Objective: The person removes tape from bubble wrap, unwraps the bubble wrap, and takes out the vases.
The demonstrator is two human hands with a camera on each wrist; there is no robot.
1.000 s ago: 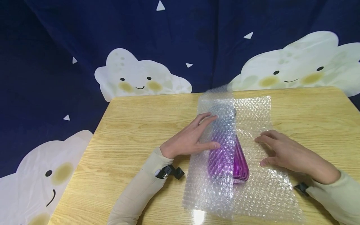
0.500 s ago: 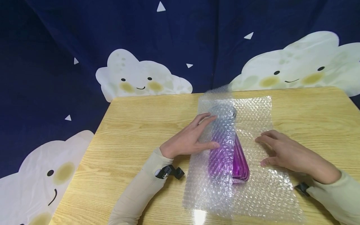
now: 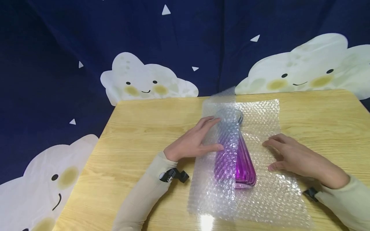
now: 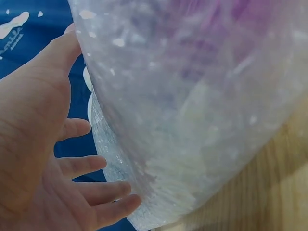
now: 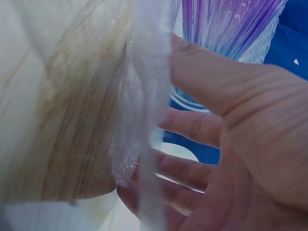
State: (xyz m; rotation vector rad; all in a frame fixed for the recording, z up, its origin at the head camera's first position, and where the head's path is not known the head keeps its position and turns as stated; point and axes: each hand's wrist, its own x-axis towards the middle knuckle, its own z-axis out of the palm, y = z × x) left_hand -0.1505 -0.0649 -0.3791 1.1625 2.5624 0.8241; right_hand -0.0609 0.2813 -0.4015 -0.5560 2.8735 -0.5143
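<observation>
The free edge of the flap [image 3: 212,192] has just slipped a little toward the left hand [image 3: 195,141], and this hand went slightly with it. So a wider strip of the vase [image 3: 245,165] now lies uncovered, to the right of the left hand; the covering is, in my judgement, looser than a moment ago. The right hand [image 3: 292,156] has stayed almost in its place.

The left hand is open, its fingers spread and lying against the flap; it does not grip. The right hand is also open, with fingers gently bent over the right part of the wrap [image 3: 273,197]. Whether its fingertips touch the sheet, I cannot tell.

The vase, a container itself, lies on its side between the two hands, purple wide end toward the person, clear end away. It is held between the lower sheet and the flap. I cannot see whether anything is inside it. Under the wrap is the worktop [image 3: 138,138].
</observation>
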